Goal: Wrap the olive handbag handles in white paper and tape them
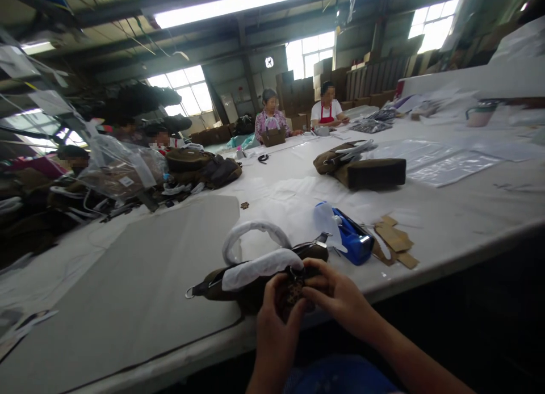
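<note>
A dark olive handbag (pixel 213 285) lies at the near edge of the table, its two handles (pixel 259 267) wrapped in white. At the bag's right end, a small brown cut-out charm (pixel 294 293) hangs near a dark ring at the foot of the nearer handle. My left hand (pixel 279 311) is closed with fingers and thumb around the charm's left side. From the right, my right hand (pixel 332 289) pinches at the charm and ring. The fingers partly hide both parts. A similar small brown piece (pixel 244 205) rests on the table beyond the bag.
To the right are a blue tape dispenser (pixel 355 240) and cardboard scraps (pixel 395 240). Another olive bag (pixel 374 172) lies farther back, beside clear plastic sheets (pixel 447 158). Bags are piled at left (pixel 200 164). Several people sit around the far side.
</note>
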Tool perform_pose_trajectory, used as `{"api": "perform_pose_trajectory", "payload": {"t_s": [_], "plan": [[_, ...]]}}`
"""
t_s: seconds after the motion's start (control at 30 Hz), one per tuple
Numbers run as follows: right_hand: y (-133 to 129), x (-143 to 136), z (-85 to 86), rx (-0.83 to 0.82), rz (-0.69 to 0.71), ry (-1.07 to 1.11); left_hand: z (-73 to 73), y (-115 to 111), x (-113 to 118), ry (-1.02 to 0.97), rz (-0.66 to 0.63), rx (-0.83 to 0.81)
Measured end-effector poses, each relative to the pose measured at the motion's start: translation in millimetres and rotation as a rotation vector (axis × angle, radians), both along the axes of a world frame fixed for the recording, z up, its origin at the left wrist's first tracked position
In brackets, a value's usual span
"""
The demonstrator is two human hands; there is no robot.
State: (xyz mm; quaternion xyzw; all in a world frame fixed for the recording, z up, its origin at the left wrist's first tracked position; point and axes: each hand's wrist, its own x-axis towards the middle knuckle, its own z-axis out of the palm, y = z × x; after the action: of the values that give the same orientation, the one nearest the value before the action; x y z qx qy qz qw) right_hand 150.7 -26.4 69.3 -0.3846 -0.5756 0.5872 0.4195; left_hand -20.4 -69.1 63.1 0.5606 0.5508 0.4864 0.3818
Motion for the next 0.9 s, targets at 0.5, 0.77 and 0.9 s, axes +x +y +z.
{"api": "perform_pose_trajectory", "payload": {"t_s": [0.5, 0.77, 0.9], "plan": [[20.2, 2.8, 15.0, 0.387, -0.052, -0.107, 59.4, 50.8, -48.0, 0.803, -0.212, 0.553], [24.3, -6.1, 20.8, 0.421, -0.199, -0.136, 74.0, 72.7, -10.1, 0.295, -0.333, 0.479], [15.4, 3.0, 0.5, 0.111, -0.389, 0.06, 61.5, 67.4, -21.6, 0.393, -0.075, 0.639]]}}
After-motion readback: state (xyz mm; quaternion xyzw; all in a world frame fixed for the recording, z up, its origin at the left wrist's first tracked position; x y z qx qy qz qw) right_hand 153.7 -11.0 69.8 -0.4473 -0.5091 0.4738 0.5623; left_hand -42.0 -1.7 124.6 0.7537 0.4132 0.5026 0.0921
